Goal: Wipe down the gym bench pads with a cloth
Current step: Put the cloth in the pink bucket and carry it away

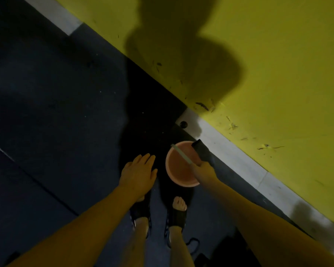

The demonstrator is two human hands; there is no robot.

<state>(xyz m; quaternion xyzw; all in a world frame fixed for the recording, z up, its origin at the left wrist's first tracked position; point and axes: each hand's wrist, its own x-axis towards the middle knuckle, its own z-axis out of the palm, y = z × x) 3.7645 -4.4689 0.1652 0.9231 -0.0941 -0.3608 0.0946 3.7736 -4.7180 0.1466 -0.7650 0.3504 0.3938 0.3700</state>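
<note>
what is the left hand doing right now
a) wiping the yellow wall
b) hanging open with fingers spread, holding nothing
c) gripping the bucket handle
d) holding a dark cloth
b: the left hand hangs open with its fingers spread above the dark floor, beside the pink bucket and not touching it, while the right hand holds something dark at the bucket's rim.

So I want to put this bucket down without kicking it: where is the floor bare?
Bare dark floor spreads out beyond the open left hand. It is crowded near the yellow wall: the right hand holds the pink bucket by its handle there, just ahead of the sandalled feet.
</note>
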